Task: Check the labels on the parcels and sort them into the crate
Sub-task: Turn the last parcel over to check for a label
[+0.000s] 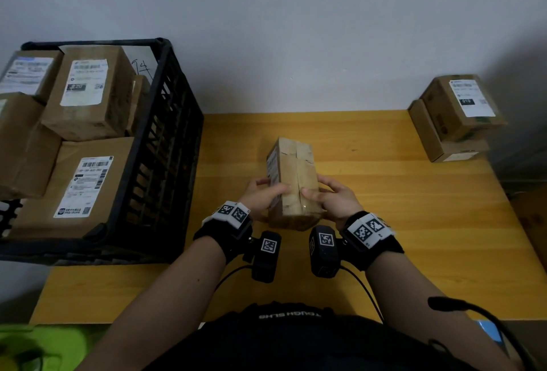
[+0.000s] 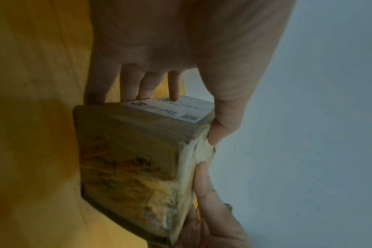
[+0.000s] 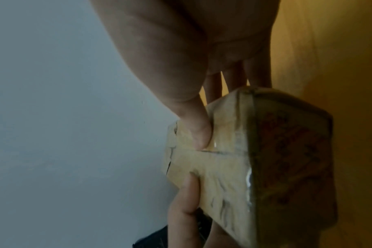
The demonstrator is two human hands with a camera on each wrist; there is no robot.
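I grip one taped cardboard parcel (image 1: pixel 293 184) in both hands above the middle of the wooden table (image 1: pixel 414 222). My left hand (image 1: pixel 263 197) wraps its left side, fingers lying on the white shipping label (image 2: pixel 170 109), thumb on the top face. My right hand (image 1: pixel 328 197) clasps the right side, thumb (image 3: pixel 199 132) pressed on the tape seam. The label text is too blurred to read. The black crate (image 1: pixel 165 145) sits at the table's far left corner, several labelled parcels inside. Two stacked parcels (image 1: pixel 455 119) rest at the far right corner.
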